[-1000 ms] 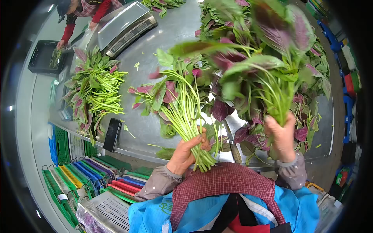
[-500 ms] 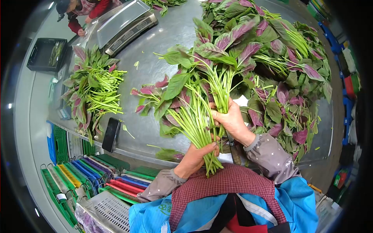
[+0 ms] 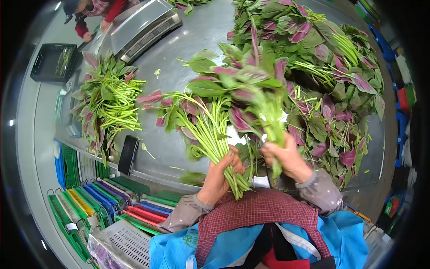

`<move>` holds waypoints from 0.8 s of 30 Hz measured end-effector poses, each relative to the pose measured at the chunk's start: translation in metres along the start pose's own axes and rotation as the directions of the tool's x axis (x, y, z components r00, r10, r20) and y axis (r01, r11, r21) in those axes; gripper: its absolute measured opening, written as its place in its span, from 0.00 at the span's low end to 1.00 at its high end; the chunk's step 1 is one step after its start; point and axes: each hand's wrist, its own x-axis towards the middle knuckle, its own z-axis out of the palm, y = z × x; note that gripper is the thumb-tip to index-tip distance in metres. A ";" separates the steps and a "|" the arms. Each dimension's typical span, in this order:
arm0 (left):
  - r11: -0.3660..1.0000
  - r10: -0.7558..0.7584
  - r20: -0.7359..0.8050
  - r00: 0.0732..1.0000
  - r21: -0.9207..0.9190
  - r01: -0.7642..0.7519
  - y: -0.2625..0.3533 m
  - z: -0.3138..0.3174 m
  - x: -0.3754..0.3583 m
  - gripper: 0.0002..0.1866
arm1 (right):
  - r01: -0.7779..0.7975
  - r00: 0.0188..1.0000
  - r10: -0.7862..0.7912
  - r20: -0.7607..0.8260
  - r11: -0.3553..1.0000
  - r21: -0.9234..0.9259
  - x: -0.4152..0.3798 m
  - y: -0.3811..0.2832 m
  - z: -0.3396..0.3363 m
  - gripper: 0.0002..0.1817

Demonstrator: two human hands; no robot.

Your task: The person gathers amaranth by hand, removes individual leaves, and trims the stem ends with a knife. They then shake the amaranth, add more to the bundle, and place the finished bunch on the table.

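Observation:
My left hand (image 3: 221, 172) is closed round the lower stems of a bunch of amaranth (image 3: 204, 130), its green and purple leaves pointing away from me. To its right, my right hand (image 3: 286, 157) grips a smaller amaranth bunch (image 3: 271, 110) by the stems, blurred by motion. The two bunches stand apart at the stems, while their leaves overlap. Below my right hand lies a knife handle (image 3: 273, 181) near the table's front edge; its blade is mostly hidden. Loose amaranth (image 3: 329, 130) lies beside that hand.
A large amaranth pile (image 3: 309, 33) covers the table's far right. At left lie an amaranth heap (image 3: 118, 101) and a phone (image 3: 128, 154) at the edge. Farther back are a scale (image 3: 145, 29), a black crate (image 3: 53, 62) and another person (image 3: 103, 15). Coloured crates (image 3: 107, 197) stand below.
My right hand has moved right and slightly down with its bunch, away from the left one. My left hand has shifted slightly left, its bunch now more upright.

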 end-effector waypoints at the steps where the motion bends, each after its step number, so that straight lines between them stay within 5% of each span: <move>1: 1.000 0.010 0.009 1.000 0.028 -0.010 0.002 0.000 0.000 0.08 | -0.057 0.996 0.062 -0.065 0.996 0.074 -0.006 -0.012 -0.008 0.13; 3: 0.999 0.006 -0.003 1.000 0.053 -0.006 -0.001 0.000 0.000 0.08 | 0.081 0.997 -0.080 0.021 0.992 -0.092 -0.009 -0.032 -0.022 0.16; 5: 0.992 -0.005 -0.030 1.000 0.127 0.008 -0.007 0.003 0.000 0.08 | 0.454 0.811 -0.585 0.014 0.615 -0.645 0.005 -0.024 -0.023 0.19; 9: 0.972 0.034 -0.046 0.998 0.235 -0.022 -0.020 0.005 0.001 0.09 | 0.341 0.931 -0.363 0.036 0.832 -0.438 0.004 -0.021 0.013 0.22; 13: 0.939 0.090 -0.078 0.993 0.340 -0.058 -0.026 0.011 -0.001 0.07 | 0.499 0.815 -0.557 0.160 0.535 -0.681 0.024 0.001 0.034 0.23; 15: 0.932 0.102 -0.085 0.991 0.357 -0.065 -0.030 0.007 -0.002 0.07 | 0.454 0.845 -0.513 0.148 0.544 -0.706 0.034 0.007 0.033 0.21; 17: 0.926 0.079 -0.062 0.995 0.375 -0.050 -0.030 0.006 -0.003 0.07 | 0.491 0.850 -0.517 0.096 0.715 -0.497 0.048 0.014 0.029 0.19; 18: 0.927 0.082 -0.066 0.994 0.371 -0.051 -0.029 0.003 -0.004 0.07 | 0.280 0.959 -0.283 0.027 0.925 -0.259 0.041 -0.004 0.033 0.17; 19: 0.980 -0.016 -0.041 0.999 0.197 0.023 -0.027 -0.001 -0.004 0.06 | 0.183 0.983 -0.185 -0.004 0.972 -0.150 0.040 -0.013 0.029 0.15; 21: 0.994 -0.105 0.004 0.995 0.017 0.105 -0.022 -0.005 -0.006 0.06 | 0.301 0.938 -0.332 -0.101 0.924 -0.234 0.044 -0.027 0.017 0.15; 24: 0.979 -0.105 0.160 0.982 -0.159 0.130 -0.016 -0.008 -0.008 0.08 | 0.531 0.641 -0.764 -0.076 0.513 -0.674 0.056 -0.025 -0.006 0.12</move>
